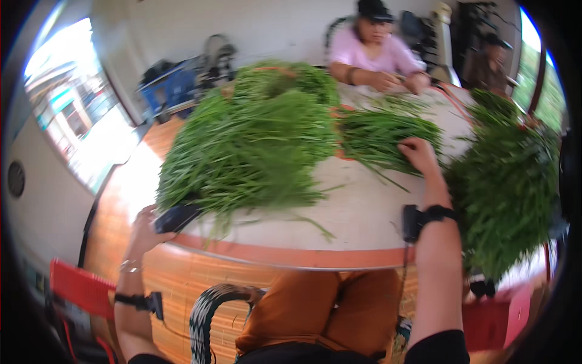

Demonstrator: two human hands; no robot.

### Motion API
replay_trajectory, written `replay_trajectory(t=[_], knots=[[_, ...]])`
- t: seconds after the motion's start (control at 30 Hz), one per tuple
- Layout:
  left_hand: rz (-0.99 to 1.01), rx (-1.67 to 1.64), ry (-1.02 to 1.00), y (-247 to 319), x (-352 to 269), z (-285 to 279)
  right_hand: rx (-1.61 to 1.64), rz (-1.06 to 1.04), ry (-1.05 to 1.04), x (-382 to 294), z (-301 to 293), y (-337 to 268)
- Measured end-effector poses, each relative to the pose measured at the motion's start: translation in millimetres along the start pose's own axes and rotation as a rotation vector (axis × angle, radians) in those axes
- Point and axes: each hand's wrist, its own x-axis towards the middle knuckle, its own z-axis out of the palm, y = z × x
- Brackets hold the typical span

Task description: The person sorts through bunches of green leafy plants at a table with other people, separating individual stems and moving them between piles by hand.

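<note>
My left hand (148,230) is closed around a dark, flat object (176,219) at the table's left edge; its exact kind is unclear. Right beside it spreads a large heap of long green leafy stalks (245,145). My right hand (416,152) is over the right end of a smaller pile of green stalks (386,134), fingers bent and thumb near the fingertips. Whether a stalk is between those fingers cannot be told. A few loose stalks lie on the pale tabletop (363,214) near its orange-red border.
Across the table sits a person in a pink top and black cap (375,50); another person (491,63) is farther right. A big bundle of dark green foliage (504,195) stands at the right, above a red container (495,318). A red chair (82,286) is at the lower left.
</note>
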Motion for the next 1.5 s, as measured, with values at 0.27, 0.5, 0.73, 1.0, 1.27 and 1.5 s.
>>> replay_trajectory(t=[0.27, 0.5, 0.73, 1.0, 1.27, 1.5], knots=[[0.493, -0.379, 0.223, 181, 47, -4, -0.052, 0.017, 0.003, -6, -12, -34], [0.975, -0.015, -1.159, 310, 26, 60, 0.033, 0.043, -0.609, -15, -21, -69], [0.991, 0.215, -0.933, 303, 42, 99, -0.135, -0.185, -0.367, -24, 12, -85], [0.979, 0.336, -0.509, 308, 66, 107, -0.330, 0.252, -0.041, -7, 0, -35], [0.984, 0.330, -0.640, 376, 52, 106, 0.055, 0.225, 0.252, -5, -23, -22], [1.315, -0.018, -0.059, 450, 81, 178, 0.293, 0.298, 0.773, -2, -32, -18]])
